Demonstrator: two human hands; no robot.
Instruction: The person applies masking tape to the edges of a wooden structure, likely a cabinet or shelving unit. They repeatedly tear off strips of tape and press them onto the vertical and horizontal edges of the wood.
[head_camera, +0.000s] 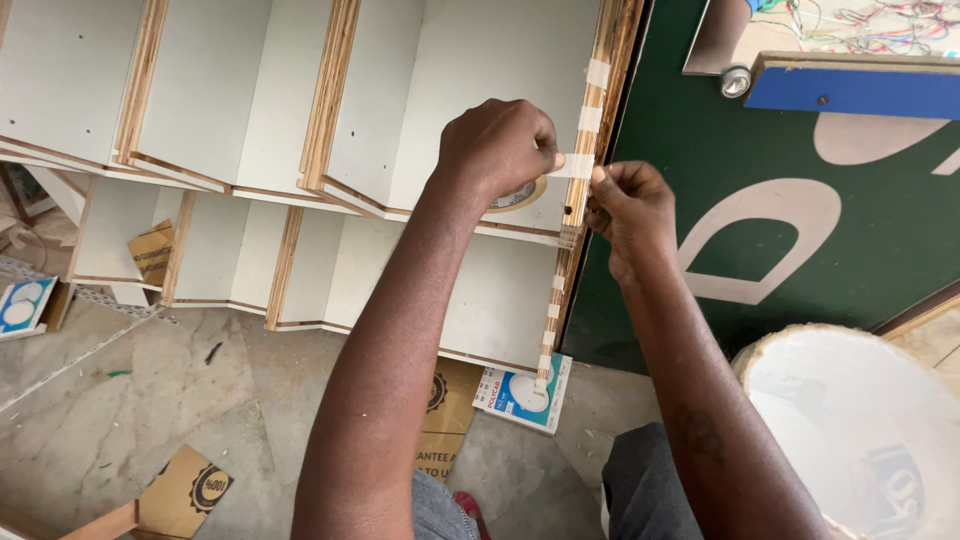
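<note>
Both forearms are seen closest to the camera, rising from 6 o'clock toward the middle of the view. The left hand (495, 148) is closed around a roll of tape (520, 195), of which only a part of the ring is seen under the fingers. The right hand (630, 205) is closed in a pinch on the free end of a short tape strip (575, 165), which is stretched between the two hands across the raw wooden edge (590, 130) of a stack of white boards (450, 70).

As for the progress, it is judged that the work is partly done. Several short pieces of tape are already stuck across this edge: two are seen above the hands toward 12 o'clock, and some more below them toward 6 o'clock. The present strip is not yet pressed down and not yet torn from the roll, as far as can be seen. How many pieces are needed cannot be told.

The boards lean in rows from 9 o'clock to 12 o'clock. A grey stone floor (150, 400) is seen below, with cardboard pieces (185, 490) at 7 o'clock and a small blue and white box (522, 395) near 6 o'clock. A green panel (800, 260) with pale shapes fills the side at 3 o'clock, a round white drum (860, 420) is placed at 4 o'clock, and a blue bar (850, 90) at 1 o'clock.
</note>
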